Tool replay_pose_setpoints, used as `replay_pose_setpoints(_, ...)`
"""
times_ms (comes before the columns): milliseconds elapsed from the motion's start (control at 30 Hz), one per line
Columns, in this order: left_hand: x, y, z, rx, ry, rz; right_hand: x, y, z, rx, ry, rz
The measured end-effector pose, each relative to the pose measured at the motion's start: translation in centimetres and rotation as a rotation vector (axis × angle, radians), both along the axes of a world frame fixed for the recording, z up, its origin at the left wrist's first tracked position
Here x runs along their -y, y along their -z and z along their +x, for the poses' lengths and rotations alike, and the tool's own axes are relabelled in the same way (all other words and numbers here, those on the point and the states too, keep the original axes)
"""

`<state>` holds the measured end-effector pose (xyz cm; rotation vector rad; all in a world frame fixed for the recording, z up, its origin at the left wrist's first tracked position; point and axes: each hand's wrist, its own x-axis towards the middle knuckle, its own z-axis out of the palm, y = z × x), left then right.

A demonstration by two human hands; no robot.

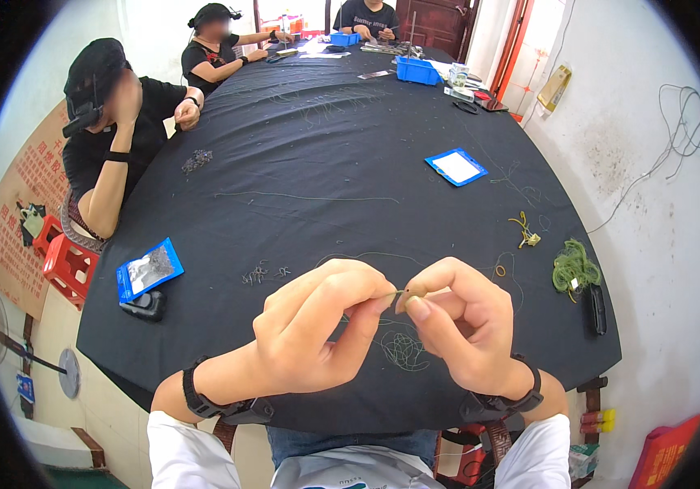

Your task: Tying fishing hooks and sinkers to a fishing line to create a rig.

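The left hand (317, 322) is pinching a green thread (399, 292) between thumb and forefinger, its remaining fingers curling inward. The right hand (468, 322) is likewise pressing thumb and forefinger together on the thread, with a tiny dark point showing at its fingertips; whether this is a separate piece is too small to tell. The thread is bridging the narrow gap between the two hands, above the near part of a table covered with black cloth (301, 232). Below the fingertips, a loose tangle of line (404, 352) is lying on the cloth. Left of the hands, small metal pieces (254, 275) are resting in a scattered group; farther left, a blue bag (131, 281) is leaning on a black case (148, 306). To the right, a bundle of green line (575, 265) is sitting near the table's edge, just beside a black pouch (597, 310). Beyond, a blue-and-white packet (456, 167) is lying flat. Three other people are sitting around the table's far and left sides.
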<state>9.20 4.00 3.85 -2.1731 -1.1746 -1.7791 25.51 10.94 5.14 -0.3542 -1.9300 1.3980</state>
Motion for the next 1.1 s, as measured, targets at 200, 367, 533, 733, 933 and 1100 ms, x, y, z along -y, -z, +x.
replay_pose_setpoints(200,-0.3,0.0,0.3,0.123,-0.013,0.035,0.2,0.3,-0.6,-0.066,-0.003,-0.039)
replay_pose_setpoints(367,-0.5,-0.1,0.2,0.055,-0.027,0.081,0.1,0.6,-1.2,-0.128,0.174,0.531)
replay_pose_setpoints(533,-0.5,-0.3,0.2,-0.014,-0.051,0.093,0.3,0.3,-1.0,-0.142,0.236,0.769)
replay_pose_setpoints(733,-1.0,-0.1,0.0,-0.180,-0.064,0.201,0.6,-0.4,-0.3,-0.126,0.296,0.908)
replay_pose_setpoints(933,-0.7,-0.3,-0.1,-0.244,0.021,0.232,-0.5,-1.4,0.5,-0.129,0.340,1.037)
replay_pose_setpoints(1100,-0.6,-0.6,-0.2,-0.243,0.103,0.221,-1.2,-1.4,0.2,-0.149,0.300,0.912)
